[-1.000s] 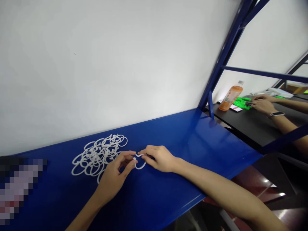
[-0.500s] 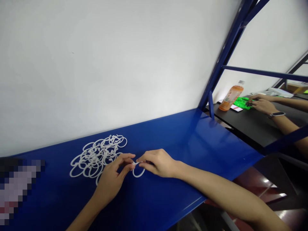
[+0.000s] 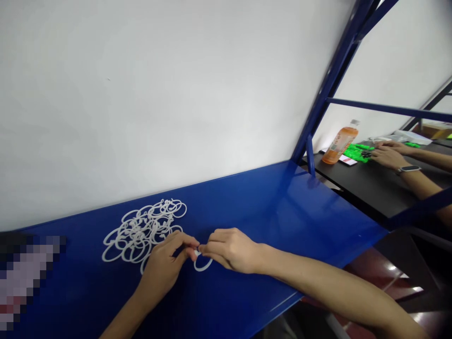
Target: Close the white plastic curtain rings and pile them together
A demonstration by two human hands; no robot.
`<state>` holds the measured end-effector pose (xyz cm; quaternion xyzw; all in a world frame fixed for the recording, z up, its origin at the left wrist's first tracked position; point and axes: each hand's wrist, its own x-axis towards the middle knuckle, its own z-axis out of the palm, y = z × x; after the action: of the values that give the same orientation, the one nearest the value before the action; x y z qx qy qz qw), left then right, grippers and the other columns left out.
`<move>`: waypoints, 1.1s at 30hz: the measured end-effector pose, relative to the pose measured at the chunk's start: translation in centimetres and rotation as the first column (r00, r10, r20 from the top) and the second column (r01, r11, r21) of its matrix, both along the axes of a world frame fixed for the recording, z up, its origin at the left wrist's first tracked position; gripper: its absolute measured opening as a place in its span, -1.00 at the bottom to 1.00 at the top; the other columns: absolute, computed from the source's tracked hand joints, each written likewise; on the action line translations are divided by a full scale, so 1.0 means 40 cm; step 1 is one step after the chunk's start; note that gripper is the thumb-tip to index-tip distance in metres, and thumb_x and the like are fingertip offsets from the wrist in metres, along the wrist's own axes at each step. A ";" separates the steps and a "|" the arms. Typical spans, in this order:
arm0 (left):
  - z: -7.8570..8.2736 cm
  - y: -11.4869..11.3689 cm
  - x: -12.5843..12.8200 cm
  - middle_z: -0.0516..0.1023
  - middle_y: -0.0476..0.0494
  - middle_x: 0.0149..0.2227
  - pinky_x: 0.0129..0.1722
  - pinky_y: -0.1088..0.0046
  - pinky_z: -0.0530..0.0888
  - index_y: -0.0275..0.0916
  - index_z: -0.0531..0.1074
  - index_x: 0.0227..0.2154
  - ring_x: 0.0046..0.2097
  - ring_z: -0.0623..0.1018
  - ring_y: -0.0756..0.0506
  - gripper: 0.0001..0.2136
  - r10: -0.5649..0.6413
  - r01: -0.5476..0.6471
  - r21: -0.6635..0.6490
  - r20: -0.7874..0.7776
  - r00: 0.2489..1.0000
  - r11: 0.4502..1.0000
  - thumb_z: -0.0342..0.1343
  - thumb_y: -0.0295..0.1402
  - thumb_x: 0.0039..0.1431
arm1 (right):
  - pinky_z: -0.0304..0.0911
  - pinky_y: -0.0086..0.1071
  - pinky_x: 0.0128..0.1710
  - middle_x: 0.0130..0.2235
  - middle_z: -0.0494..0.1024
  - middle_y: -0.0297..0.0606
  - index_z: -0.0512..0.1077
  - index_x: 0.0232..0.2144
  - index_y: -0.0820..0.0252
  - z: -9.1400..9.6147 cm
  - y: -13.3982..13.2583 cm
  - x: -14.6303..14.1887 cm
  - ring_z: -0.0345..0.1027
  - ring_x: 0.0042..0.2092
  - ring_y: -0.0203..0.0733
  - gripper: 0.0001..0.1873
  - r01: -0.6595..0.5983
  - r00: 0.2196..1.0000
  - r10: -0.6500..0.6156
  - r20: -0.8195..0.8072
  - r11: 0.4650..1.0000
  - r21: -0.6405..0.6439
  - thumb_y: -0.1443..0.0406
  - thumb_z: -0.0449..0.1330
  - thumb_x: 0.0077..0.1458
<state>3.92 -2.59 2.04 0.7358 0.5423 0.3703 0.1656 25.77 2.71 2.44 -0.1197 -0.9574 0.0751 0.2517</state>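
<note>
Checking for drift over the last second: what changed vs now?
Both hands, left hand and right hand, slid slightly toward the near edge of the blue shelf, carrying the white ring pinched between them; its ends, apart a second ago, now look pressed together. The pile of white rings and the orange bottle stayed put.

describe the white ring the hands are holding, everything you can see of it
The white ring is a thin, pale loop that looks like plastic. Its lower arc shows against the blue shelf, low over it; whether it touches is unclear. Its top, where a small white end shows, is pinched between the fingertips of the left hand and the right hand, which hide that part. It sits just right of the pile of similar white rings, apart from it.
</note>
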 end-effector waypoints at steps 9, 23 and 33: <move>0.003 0.030 -0.072 0.59 -0.10 -0.18 0.03 0.15 0.41 -0.13 0.49 -0.17 -0.06 0.51 -0.21 -0.69 0.220 -0.099 0.312 -0.378 0.899 0.945 0.13 -0.01 0.21 | 0.35 -0.41 -0.16 -0.16 0.56 -0.17 0.47 -0.01 0.22 0.007 0.090 0.033 0.46 -0.16 -0.22 -0.68 0.294 0.952 -0.303 -0.053 0.948 -0.122 0.24 -0.02 0.42; -0.016 0.040 -0.119 0.53 -0.15 -0.16 -0.05 0.20 0.41 -0.14 0.52 -0.35 -0.08 0.45 -0.19 -0.80 0.126 0.085 0.339 -0.554 0.823 0.937 0.04 -0.26 0.31 | 0.35 -0.22 -0.15 -0.10 0.54 0.00 0.50 -0.06 0.26 0.030 0.224 0.161 0.40 -0.03 0.07 -0.75 0.882 0.464 -0.856 0.229 0.471 -0.029 0.35 0.07 0.32; 0.024 -0.008 -0.021 0.49 -0.14 -0.17 -0.04 0.30 0.42 -0.16 0.55 -0.26 -0.11 0.44 -0.12 -0.90 0.124 0.205 0.540 -0.510 0.851 0.816 0.17 -0.47 0.23 | 0.35 -0.34 -0.06 -0.09 0.57 -0.23 0.35 0.13 0.17 0.044 0.078 0.041 0.46 -0.12 -0.22 -0.63 0.194 0.964 -0.257 -0.069 0.856 -0.480 0.15 0.08 0.37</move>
<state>3.08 -2.90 2.99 0.8348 0.4120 0.2985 -0.2105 27.41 5.85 4.19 -0.2833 -0.8715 0.2816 0.2844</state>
